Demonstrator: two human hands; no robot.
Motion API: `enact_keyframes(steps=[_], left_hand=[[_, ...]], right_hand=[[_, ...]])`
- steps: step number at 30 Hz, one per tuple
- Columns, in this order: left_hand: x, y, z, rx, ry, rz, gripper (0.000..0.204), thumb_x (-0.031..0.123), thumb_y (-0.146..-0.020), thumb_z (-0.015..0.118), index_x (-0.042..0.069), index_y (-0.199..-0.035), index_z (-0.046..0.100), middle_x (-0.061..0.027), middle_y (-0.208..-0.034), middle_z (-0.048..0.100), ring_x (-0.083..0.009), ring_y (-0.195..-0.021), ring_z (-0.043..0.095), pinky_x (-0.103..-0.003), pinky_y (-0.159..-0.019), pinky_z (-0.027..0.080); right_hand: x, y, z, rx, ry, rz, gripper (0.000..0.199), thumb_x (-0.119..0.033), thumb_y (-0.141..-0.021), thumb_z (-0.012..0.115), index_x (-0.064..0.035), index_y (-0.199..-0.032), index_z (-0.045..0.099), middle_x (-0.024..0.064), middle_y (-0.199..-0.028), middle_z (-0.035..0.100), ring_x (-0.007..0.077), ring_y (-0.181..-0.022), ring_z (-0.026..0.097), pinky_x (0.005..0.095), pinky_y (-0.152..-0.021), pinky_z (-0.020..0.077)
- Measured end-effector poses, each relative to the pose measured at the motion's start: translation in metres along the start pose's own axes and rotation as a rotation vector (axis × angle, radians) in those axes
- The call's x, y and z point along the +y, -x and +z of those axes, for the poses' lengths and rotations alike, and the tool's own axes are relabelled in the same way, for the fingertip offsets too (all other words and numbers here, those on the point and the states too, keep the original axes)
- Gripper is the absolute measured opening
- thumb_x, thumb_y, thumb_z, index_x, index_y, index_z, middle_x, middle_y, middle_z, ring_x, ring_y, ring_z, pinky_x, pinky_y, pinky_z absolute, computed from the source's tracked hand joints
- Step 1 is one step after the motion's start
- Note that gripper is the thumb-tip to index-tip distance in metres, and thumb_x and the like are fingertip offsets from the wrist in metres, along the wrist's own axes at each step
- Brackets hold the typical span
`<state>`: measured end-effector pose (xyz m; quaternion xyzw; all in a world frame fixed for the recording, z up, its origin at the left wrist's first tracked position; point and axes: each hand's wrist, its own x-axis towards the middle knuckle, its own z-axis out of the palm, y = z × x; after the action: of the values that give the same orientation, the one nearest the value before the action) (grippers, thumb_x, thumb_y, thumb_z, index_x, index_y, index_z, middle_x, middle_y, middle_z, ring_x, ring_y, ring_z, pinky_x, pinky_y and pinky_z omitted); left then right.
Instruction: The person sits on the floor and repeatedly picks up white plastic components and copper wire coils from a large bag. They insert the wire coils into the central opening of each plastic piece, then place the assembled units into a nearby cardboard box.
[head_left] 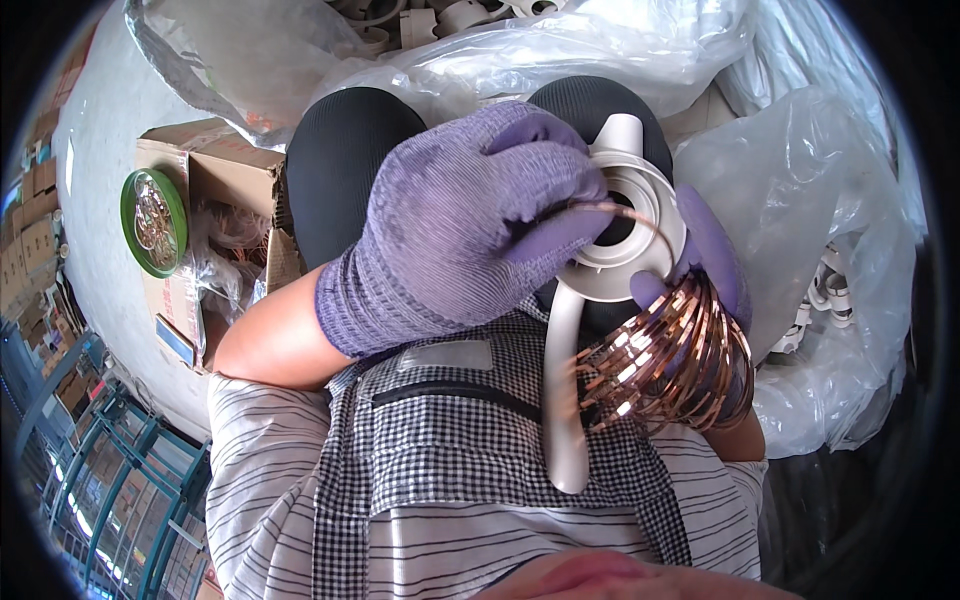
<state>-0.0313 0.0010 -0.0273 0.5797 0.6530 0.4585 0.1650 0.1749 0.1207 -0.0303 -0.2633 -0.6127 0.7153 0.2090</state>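
Note:
My left hand, in a purple knit glove, is closed in a pinch on a thin copper-coloured ring. That ring lies across the round opening of a white plastic kettle body, which has a spout at the far end and a long handle toward me. My right hand, gloved too, grips the kettle body's right side. A thick bunch of copper-coloured rings hangs over the same hand, beside the handle. Part of the right palm is hidden behind the bunch.
To the left stands an open cardboard box with a green round dish of metal rings on it. Clear plastic bags lie ahead and to the right, with white plastic parts inside. My knees are beneath the work.

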Motion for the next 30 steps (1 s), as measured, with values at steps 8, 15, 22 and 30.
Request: enact_keyframes(steps=[8,15,22,30], left_hand=[[-0.011,-0.009,0.008,0.041,-0.003,-0.028,0.032,0.012,-0.089,0.078,0.005,-0.120,0.075,-0.0089,-0.090,0.072,-0.0195,-0.079,0.069,-0.029,-0.073,0.054],[-0.019,-0.006,0.011,0.057,0.072,0.008,0.019,0.009,-0.090,0.074,0.001,-0.107,0.076,-0.0095,-0.088,0.072,-0.0228,-0.082,0.068,-0.034,-0.075,0.054],[-0.016,-0.007,0.011,0.024,0.183,-0.118,0.014,0.007,-0.094,0.070,-0.002,-0.104,0.073,-0.0099,-0.093,0.071,-0.0193,-0.085,0.068,-0.031,-0.079,0.054],[-0.016,0.000,0.017,0.065,0.260,-0.174,0.013,0.006,-0.097,0.065,-0.004,-0.105,0.069,-0.0094,-0.099,0.069,-0.0158,-0.090,0.066,-0.029,-0.083,0.053]], right_hand=[[0.010,-0.010,-0.018,-0.134,-0.078,0.040,0.054,-0.003,-0.093,0.071,0.0045,-0.143,0.049,0.0179,-0.127,0.064,0.0190,-0.104,0.067,0.0303,-0.089,0.0585],[0.014,-0.011,-0.026,-0.164,-0.110,0.063,0.053,-0.004,-0.095,0.070,0.0050,-0.143,0.049,0.0187,-0.128,0.063,0.0199,-0.105,0.067,0.0316,-0.090,0.0595],[0.019,-0.014,-0.028,-0.186,-0.148,0.061,0.052,-0.004,-0.096,0.068,0.0054,-0.143,0.049,0.0196,-0.128,0.063,0.0209,-0.106,0.068,0.0329,-0.092,0.0604],[0.020,-0.013,-0.029,-0.194,-0.164,0.064,0.050,-0.005,-0.098,0.066,0.0059,-0.143,0.048,0.0205,-0.129,0.063,0.0220,-0.108,0.069,0.0344,-0.093,0.0615]])
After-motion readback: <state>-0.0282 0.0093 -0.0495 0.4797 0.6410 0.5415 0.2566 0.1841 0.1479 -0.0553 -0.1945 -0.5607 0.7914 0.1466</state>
